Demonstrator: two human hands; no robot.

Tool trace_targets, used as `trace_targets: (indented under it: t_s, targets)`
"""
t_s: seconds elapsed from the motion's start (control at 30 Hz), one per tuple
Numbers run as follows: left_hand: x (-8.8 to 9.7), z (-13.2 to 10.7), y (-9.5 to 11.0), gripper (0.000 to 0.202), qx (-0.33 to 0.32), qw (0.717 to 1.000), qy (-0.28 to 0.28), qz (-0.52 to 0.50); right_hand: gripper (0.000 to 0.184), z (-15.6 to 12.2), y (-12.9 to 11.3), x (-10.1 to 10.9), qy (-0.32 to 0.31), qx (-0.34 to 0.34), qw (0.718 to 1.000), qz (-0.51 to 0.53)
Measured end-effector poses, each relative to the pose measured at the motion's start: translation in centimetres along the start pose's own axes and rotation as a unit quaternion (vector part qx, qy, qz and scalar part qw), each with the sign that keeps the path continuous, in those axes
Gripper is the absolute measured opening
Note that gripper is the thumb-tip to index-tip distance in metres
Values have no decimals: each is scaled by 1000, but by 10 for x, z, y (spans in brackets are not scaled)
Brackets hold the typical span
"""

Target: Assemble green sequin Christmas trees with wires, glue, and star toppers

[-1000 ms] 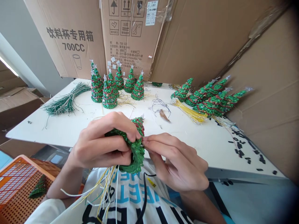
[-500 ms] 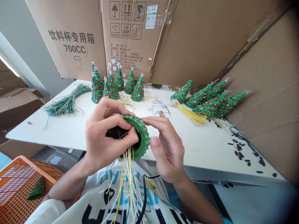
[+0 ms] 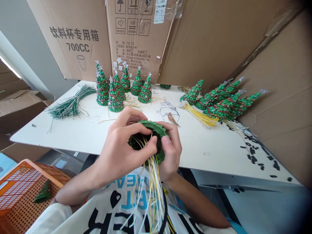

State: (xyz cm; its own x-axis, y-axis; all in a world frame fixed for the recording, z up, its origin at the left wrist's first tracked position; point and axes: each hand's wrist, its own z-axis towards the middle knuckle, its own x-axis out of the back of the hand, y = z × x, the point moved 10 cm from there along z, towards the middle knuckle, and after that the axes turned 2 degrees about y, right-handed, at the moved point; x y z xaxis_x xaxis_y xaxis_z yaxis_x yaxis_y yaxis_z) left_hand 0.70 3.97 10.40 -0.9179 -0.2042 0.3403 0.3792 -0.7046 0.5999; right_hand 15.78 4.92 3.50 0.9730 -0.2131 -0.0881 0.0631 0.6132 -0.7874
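Above the white tabletop point(image 3: 195, 152), both hands are together, clamped on a small glittery green cone tree point(image 3: 157, 129) held in front of the person's chest, tipped so that its hollow base faces up toward the camera; the left hand point(image 3: 124, 148) wraps the near side with its fingers curling to the opening, while the right hand point(image 3: 172, 152) cups the far side, its thumb pressed on the rim. A loose bundle of thin yellow and white wires point(image 3: 152, 182) spills from the hollow and hangs down over the printed shirt point(image 3: 102, 217). The tree looks light and fairly stiff, but its beaded skin seems rough and a little slippery, and the wires could easily tangle; the wide base rim looks like the surest place to grip, well away from the slender tip. Beyond the hands, a cluster of upright trees point(image 3: 115, 97) stands on the table, with more lying at the right point(image 3: 226, 105), beside a yellow wire bundle point(image 3: 201, 118); a green wire bundle point(image 3: 70, 107) lies at the left, and an orange plastic crate point(image 3: 19, 191) sits below the table edge.
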Motion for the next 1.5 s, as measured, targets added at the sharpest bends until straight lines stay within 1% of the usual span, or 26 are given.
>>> trace_targets:
  t_s: [0.1, 0.17, 0.27, 0.33, 0.43, 0.57, 0.77, 0.93, 1.03, 1.17, 1.27, 1.37, 1.5]
  targets:
    - [-1, 4, 1, 6, -2, 999, -50, -22, 22, 6, -2, 4, 8, -8, 1000, 11]
    - [1, 5, 6, 5, -19, 998, -59, -28, 23, 9, -2, 8, 20, -24, 999, 26]
    - [5, 5, 13, 10, -51, 997, -42, -39, 26, 12, 3, 16, 52, -66, 995, 62]
    - [7, 5, 15, 15, -60, 997, -31, -47, 28, 14, 7, 20, 65, -84, 992, 73]
    - [9, 3, 15, 19, -66, 996, -23, -52, 29, 19, 10, 22, 64, -101, 989, 88]
    - [11, 4, 16, 16, -75, 996, -12, -48, 28, 21, 15, 23, 64, -122, 984, 113]
    - [7, 4, 14, 13, -57, 998, -21, -28, 28, 17, 13, 24, 62, -107, 990, 67]
    - [6, 4, 13, 9, -58, 998, -16, -15, 27, 16, 16, 21, 58, -107, 988, 93]
    - [5, 4, 13, 10, -62, 998, -14, -5, 26, 15, 16, 17, 42, -106, 989, 89]
    - [1, 3, 11, 10, -57, 998, -12, -20, 25, 15, 14, 12, 15, -109, 990, 87]
    - [1, 2, 10, 9, -49, 999, -8, -17, 24, 16, 13, 13, 16, -107, 991, 78]
    - [2, 1, 13, 9, -56, 998, -8, -10, 25, 17, 9, 13, 15, -92, 994, 57]
    - [-1, 1, 15, 10, -67, 998, -11, -6, 22, 20, 1, 21, 39, -74, 995, 55]
